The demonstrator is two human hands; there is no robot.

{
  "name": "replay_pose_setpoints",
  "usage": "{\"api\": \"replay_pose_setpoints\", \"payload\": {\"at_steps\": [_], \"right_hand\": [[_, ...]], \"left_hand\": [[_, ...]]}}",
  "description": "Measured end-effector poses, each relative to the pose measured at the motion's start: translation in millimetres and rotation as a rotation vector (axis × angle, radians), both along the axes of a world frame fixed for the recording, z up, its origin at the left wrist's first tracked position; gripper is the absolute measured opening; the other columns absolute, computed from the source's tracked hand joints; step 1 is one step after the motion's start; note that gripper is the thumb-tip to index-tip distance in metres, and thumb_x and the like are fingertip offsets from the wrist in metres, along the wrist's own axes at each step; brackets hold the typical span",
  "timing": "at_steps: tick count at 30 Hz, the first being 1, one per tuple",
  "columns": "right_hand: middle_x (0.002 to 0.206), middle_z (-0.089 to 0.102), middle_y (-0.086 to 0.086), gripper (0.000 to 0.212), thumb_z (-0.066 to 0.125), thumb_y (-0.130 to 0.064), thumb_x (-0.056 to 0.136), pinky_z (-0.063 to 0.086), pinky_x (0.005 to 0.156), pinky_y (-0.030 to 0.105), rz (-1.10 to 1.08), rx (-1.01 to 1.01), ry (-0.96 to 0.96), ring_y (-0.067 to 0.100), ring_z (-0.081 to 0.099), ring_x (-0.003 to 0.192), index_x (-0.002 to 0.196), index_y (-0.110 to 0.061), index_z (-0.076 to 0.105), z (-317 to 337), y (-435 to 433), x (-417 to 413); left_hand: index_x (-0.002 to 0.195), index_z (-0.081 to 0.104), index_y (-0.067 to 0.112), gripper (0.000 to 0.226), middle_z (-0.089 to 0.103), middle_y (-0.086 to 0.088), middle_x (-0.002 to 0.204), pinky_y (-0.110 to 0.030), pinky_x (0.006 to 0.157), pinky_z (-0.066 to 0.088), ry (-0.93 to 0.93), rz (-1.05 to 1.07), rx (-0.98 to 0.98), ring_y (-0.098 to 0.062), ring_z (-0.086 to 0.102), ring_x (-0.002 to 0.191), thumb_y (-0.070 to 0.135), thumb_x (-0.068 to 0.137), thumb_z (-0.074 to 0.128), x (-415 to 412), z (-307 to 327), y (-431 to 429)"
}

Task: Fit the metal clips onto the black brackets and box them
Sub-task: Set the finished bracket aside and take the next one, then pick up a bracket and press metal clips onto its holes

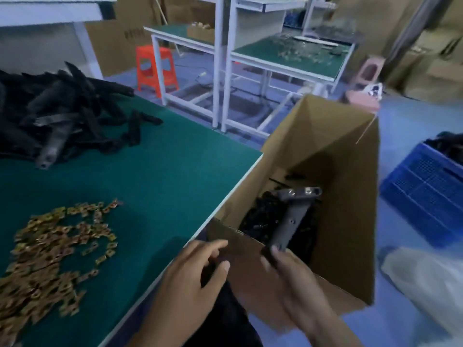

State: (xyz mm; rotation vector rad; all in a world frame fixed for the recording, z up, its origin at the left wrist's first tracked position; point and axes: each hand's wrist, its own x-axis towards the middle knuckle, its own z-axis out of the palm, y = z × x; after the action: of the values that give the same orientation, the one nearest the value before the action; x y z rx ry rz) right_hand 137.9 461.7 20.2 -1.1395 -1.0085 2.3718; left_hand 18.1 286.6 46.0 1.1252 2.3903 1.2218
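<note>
My right hand [288,274] grips the bottom end of a bracket [290,221], holding it upright over the open box [350,196], where other brackets already lie. My left hand [198,271] is loosely curled at the box's near flap; I cannot tell if it grips anything. Clips [50,251] and a pile [57,113] of brackets lie on the table [162,171].

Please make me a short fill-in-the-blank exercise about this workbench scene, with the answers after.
The right hand holds a long black bracket over the open ____ cardboard box.
The small gold-coloured metal clips lie piled on the ____ table mat.
The plastic crate on the floor is ____.
Answers: brown; green; blue.
</note>
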Motion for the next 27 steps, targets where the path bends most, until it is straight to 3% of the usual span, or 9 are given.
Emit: {"api": "replay_pose_setpoints", "payload": {"at_steps": [3,4,5,9,12,17,19,22,27], "right_hand": [[0.110,0.070,0.011,0.051,0.064,-0.005,0.094,0.055,0.093,0.031,-0.048,-0.016,-0.003,0.017,0.071,0.098,0.127,0.005,0.027,6,26,-12],[0.108,0.070,0.013,0.036,0.063,-0.004,0.094,0.055,0.096,0.033,-0.010,0.014,-0.029,0.019,0.069,0.096,0.098,-0.015,0.029,4,26,-16],[0.103,0.070,0.015,0.025,0.062,-0.002,0.095,0.056,0.094,0.035,0.020,0.033,-0.048,0.020,0.067,0.091,0.120,0.002,0.058,1,23,-22],[0.088,0.073,0.018,0.018,0.060,0.000,0.098,0.058,0.066,0.028,0.170,0.140,-0.057,0.020,0.065,0.071,0.115,-0.002,0.065,-10,-17,-52],[0.088,0.076,0.011,0.020,0.062,-0.004,0.097,0.053,0.066,0.027,0.351,0.517,-0.046,0.018,0.067,0.076,0.101,-0.019,0.075,-12,-52,-81],[0.086,0.074,-0.015,0.012,0.061,-0.041,0.092,0.049,0.071,0.017,0.620,1.140,0.085,0.000,0.068,0.079,0.100,-0.047,0.069,13,-104,-130],[0.084,0.071,-0.019,0.014,0.055,-0.051,0.089,0.046,0.064,0.021,0.719,1.228,0.099,0.000,0.066,0.073,0.100,-0.054,0.064,20,-120,-149],[0.074,0.067,-0.025,0.012,0.060,-0.042,0.095,0.042,0.053,0.017,0.809,1.275,0.076,-0.002,0.061,0.062,0.100,-0.052,0.064,13,-141,-167],[0.084,0.072,-0.028,0.034,0.064,-0.040,0.087,0.041,0.066,0.000,0.711,1.316,0.024,-0.008,0.058,0.065,0.090,-0.073,0.058,10,-151,-169]], "left_hand": [[0.115,0.062,0.053,0.026,0.057,0.030,0.111,-0.022,0.081,0.048,-0.044,0.024,-0.026,0.005,0.056,0.103,0.041,0.092,0.061,0,-4,-12],[0.113,0.062,0.054,0.025,0.058,0.030,0.111,-0.024,0.081,0.049,-0.060,0.041,-0.028,0.005,0.057,0.103,0.039,0.092,0.062,-1,-4,-17],[0.110,0.061,0.056,0.026,0.059,0.030,0.111,-0.024,0.080,0.050,-0.075,0.065,-0.023,0.004,0.058,0.102,0.038,0.092,0.064,-3,-5,-24],[0.109,0.058,0.063,0.032,0.062,0.032,0.108,-0.011,0.075,0.048,-0.130,0.188,-0.015,0.008,0.060,0.099,0.038,0.092,0.064,-17,-10,-55],[0.111,0.054,0.068,0.034,0.060,0.037,0.110,-0.005,0.076,0.044,-0.218,0.320,-0.020,0.012,0.058,0.101,0.039,0.095,0.063,-31,-9,-88],[0.111,0.065,0.050,0.017,0.063,0.032,0.108,-0.010,0.078,0.048,-0.110,0.642,0.015,0.007,0.061,0.099,0.045,0.096,0.059,-71,-1,-166],[0.109,0.069,0.040,0.016,0.066,0.027,0.107,-0.005,0.081,0.043,-0.039,0.772,0.017,0.008,0.059,0.101,0.033,0.097,0.063,-93,-2,-197],[0.111,0.072,0.025,0.020,0.069,0.012,0.110,-0.001,0.083,0.037,0.034,0.958,-0.056,0.001,0.061,0.102,0.016,0.095,0.065,-128,-6,-241],[0.124,0.067,0.011,0.029,0.066,-0.008,0.123,-0.032,0.100,0.045,0.087,1.154,-0.173,-0.025,0.060,0.118,0.020,0.096,0.066,-199,-12,-304]]}}
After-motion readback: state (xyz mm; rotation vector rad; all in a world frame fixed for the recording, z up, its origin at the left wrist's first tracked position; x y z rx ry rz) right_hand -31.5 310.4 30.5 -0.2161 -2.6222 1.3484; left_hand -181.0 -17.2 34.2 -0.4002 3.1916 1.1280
